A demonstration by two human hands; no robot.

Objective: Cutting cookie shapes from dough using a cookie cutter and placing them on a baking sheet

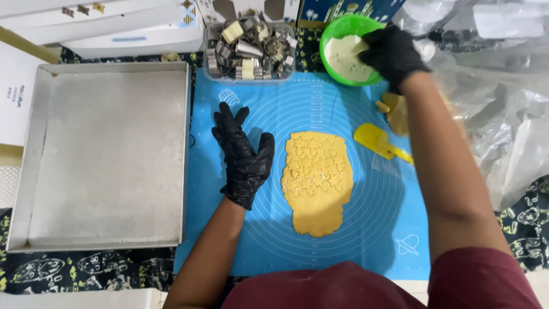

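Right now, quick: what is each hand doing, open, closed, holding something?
Left hand: open, fingers spread flat on the blue mat, holding nothing.
Right hand: in the green bowl of flour; grip cannot be told.

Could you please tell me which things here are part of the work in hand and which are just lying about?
In use:
- right hand in the green flour bowl
- left hand flat on the blue mat
- dough with star cuts
- cutter tub
- tray

Lying about:
- yellow scraper
- white boxes
- plastic bags
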